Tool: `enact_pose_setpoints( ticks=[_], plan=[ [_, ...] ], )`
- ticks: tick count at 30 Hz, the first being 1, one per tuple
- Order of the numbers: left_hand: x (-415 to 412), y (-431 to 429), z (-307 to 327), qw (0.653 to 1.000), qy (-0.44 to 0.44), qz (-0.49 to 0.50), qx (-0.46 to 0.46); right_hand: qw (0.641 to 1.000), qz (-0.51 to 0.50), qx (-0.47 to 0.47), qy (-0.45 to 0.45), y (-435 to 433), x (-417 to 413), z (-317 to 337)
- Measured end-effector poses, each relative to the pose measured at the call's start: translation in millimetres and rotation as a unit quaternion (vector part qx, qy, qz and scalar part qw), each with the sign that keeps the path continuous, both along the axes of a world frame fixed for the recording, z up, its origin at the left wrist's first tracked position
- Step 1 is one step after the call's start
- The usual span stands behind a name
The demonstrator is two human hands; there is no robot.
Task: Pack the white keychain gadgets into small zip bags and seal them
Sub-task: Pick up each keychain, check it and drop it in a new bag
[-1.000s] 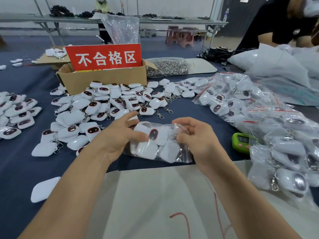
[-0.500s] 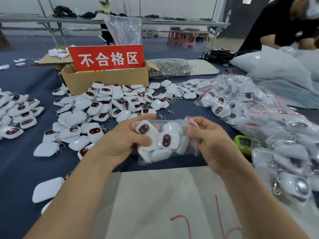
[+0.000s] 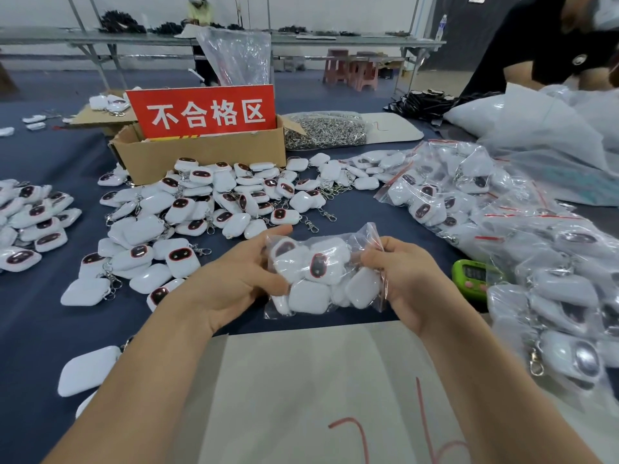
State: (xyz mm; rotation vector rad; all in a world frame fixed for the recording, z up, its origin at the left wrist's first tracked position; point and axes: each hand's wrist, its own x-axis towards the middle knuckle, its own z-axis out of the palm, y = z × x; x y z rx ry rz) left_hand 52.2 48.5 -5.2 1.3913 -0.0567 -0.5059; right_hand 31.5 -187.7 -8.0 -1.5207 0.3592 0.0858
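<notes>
A small clear zip bag stuffed with several white keychain gadgets hangs above the dark blue table between both hands. My left hand grips the bag's left end, thumb on top. My right hand pinches the bag's right end, where the plastic bunches at the mouth. One gadget in the bag shows its dark oval face with a red rim. Loose white keychain gadgets lie in a wide heap behind the hands. Filled zip bags with red seal strips are piled on the right.
A cardboard box with a red sign stands behind the heap. Beside it lies a bag of metal clips. A green timer sits right of my right hand. A large clear plastic sheet covers the near table. Another person works at the far right.
The bag has been turned and lifted slightly between the hands. My right hand has bunched the bag's right end tighter. The gadgets inside have shifted.
</notes>
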Motion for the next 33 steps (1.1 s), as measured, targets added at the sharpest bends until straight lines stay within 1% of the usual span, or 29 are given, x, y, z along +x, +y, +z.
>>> enact_pose_setpoints(
  ticks=[3,5,7,9,11,13,14,16,18,23,28,33],
  plan=[
    [2,-5,1,1.000,0.001,0.027,0.016,0.999,0.006,0.041,0.014,0,-1,3],
    [3,-5,2,0.999,0.015,0.048,0.016,0.999,0.011,0.041,0.009,0,-1,4],
    [4,-4,2,0.997,0.038,0.074,0.001,1.000,0.001,0.016,-0.003,0,0,1],
    [5,-3,2,0.995,0.052,0.086,-0.006,0.999,-0.019,-0.031,-0.017,1,2,-2],
    [5,-1,2,0.996,0.051,0.070,-0.014,0.995,-0.032,-0.087,-0.029,2,4,-6],
    [4,2,2,0.998,0.038,0.044,-0.027,0.992,-0.038,-0.113,-0.035,3,5,-7],
    [4,4,0,0.999,0.025,0.039,-0.014,0.992,-0.039,-0.116,-0.036,3,4,-8],
    [4,6,-4,0.998,-0.012,0.040,0.041,0.992,-0.037,-0.118,-0.037,3,4,-8],
    [4,4,-4,0.996,-0.023,0.053,0.068,0.992,-0.034,-0.118,-0.038,3,4,-8],
    [9,-1,-2,0.993,0.002,0.096,0.065,0.991,-0.038,-0.125,-0.036,3,5,-9],
    [7,0,-2,0.994,-0.001,0.102,0.032,0.990,-0.036,-0.133,-0.036,2,5,-10],
    [7,-2,-3,0.992,0.002,0.119,0.048,0.992,-0.020,-0.118,-0.050,3,3,-7]
  ],
)
